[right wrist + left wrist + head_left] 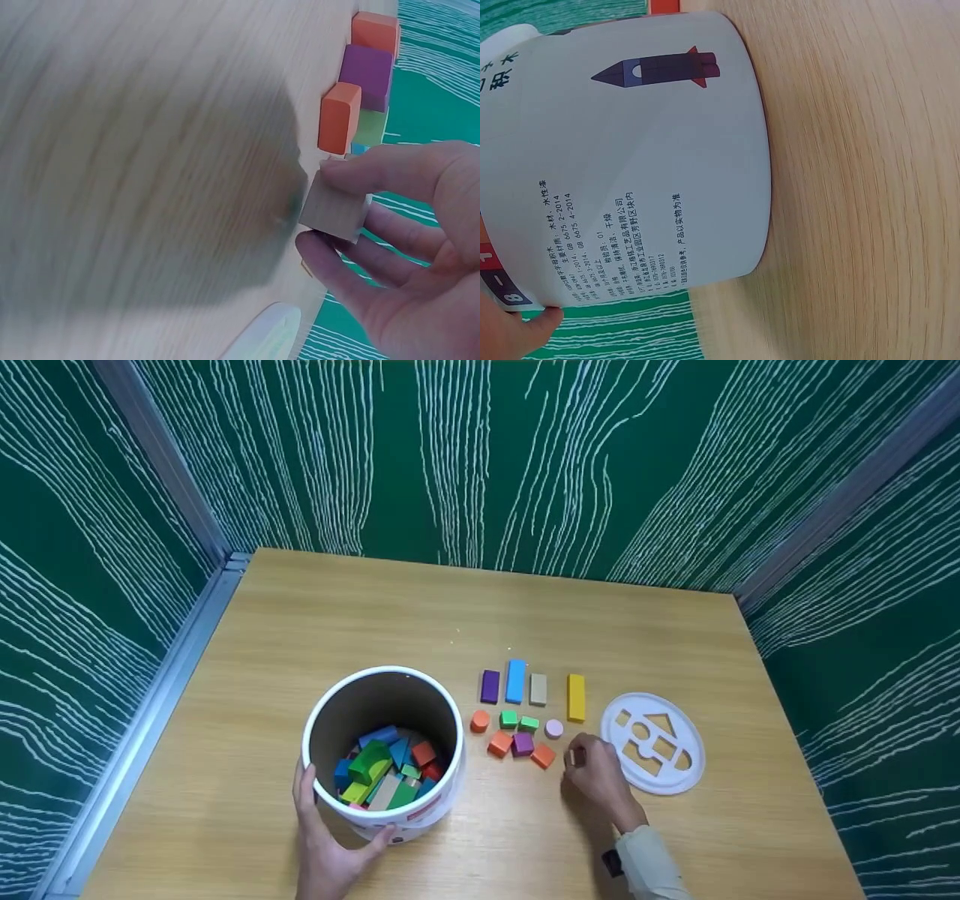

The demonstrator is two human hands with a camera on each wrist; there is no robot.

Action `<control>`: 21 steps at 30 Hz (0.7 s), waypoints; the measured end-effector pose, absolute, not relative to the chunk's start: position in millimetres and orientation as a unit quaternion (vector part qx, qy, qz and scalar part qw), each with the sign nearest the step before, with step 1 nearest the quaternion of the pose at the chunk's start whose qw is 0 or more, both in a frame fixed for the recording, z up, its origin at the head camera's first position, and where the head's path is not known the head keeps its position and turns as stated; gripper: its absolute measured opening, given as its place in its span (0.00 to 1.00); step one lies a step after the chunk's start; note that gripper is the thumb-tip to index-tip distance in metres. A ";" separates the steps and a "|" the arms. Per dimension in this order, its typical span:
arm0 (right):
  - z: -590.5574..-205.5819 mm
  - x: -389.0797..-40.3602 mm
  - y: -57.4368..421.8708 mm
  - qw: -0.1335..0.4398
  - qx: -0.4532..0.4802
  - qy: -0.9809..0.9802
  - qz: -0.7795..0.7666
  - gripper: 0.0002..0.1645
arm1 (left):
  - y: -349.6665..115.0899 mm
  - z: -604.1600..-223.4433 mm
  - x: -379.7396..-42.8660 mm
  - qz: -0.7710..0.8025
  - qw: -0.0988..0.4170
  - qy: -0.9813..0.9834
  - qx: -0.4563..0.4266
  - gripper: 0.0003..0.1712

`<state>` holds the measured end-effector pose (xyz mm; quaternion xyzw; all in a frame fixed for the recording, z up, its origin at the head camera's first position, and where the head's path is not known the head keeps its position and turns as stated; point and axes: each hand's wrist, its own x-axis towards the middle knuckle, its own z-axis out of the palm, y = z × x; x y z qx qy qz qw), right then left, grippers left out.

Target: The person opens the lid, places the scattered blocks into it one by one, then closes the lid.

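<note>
Left hand point(330, 855): lower centre-left of the head view; gripping a white bucket point(431, 817), thumb against its near side, fingers round its left side.

Bucket: upright, open at the top, left of centre in the lower half; in the left wrist view its side bears a printed rocket and lines of text. Contents: mixed coloured blocks, including a green arched block point(369, 761).

Right hand point(600, 772): lower right of centre; fingers pinching one pale wooden block point(334, 206), near the middle right of the right wrist view. Pale sleeve point(652, 855) below, lower right.

Loose blocks, right of the bucket. Upper row, left to right: purple block point(490, 687), blue block point(515, 682), beige block point(538, 690), yellow block point(576, 697), the last set apart. Middle: orange cylinder point(480, 721), two green blocks point(508, 719), lilac cylinder point(554, 729). Lower: orange cube point(500, 744), purple cube point(523, 745), second orange cube point(544, 756).

White disc point(694, 754) with shaped cut-outs: flat, just right of the right hand.

Surface point(360, 607): wood-grained, beneath all the above. Green walls point(397, 457) with wavy white lines: top, left and right of the frame.
</note>
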<state>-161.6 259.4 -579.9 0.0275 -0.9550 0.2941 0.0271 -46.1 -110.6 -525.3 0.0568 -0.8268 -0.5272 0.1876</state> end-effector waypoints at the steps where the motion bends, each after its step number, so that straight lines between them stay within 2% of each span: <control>1: -580.0 -161.2 260.1 0.037 0.031 -0.955 0.292 0.07 | -110.7 -525.3 -46.2 -0.528 0.188 -0.827 0.055 0.66; 4: -580.0 -160.6 261.6 0.049 0.036 -0.955 0.291 0.07 | -110.9 -526.0 -46.2 -0.528 0.192 -0.825 0.048 0.66; 14: -571.3 -157.6 261.9 0.031 0.029 -0.953 0.300 0.08 | -109.8 -527.1 -46.5 -0.527 0.188 -0.827 0.052 0.66; 21: -559.7 -154.9 259.2 0.042 0.033 -0.952 0.300 0.13 | -110.0 -525.6 -46.2 -0.530 0.184 -0.826 0.057 0.66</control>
